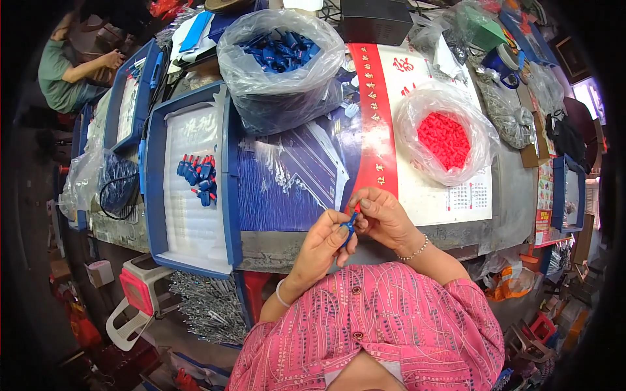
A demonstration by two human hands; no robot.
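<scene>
Close to my body, at the table's near edge, my left hand (329, 238) grips a small blue plastic part (349, 226). Fingers of my right hand (383, 218) pinch a small red piece (356, 209) at the upper end of that blue part. To the left, a blue tray (153, 189) with a white lining holds a small pile of blue parts with red tips (199, 174). Beyond my hands stands a clear plastic bag (287, 104) full of blue parts (279, 52). On the right, another clear bag (479, 124) holds many small red pieces (443, 139).
Printed sheets (375, 130) cover the tabletop. A black box (376, 23) stands at the back. A bag of small metal-looking parts (507, 117) lies far right. Below left are a red and white stool (138, 296) and a mass of thin metallic rods (207, 306). Another person (62, 75) sits far left.
</scene>
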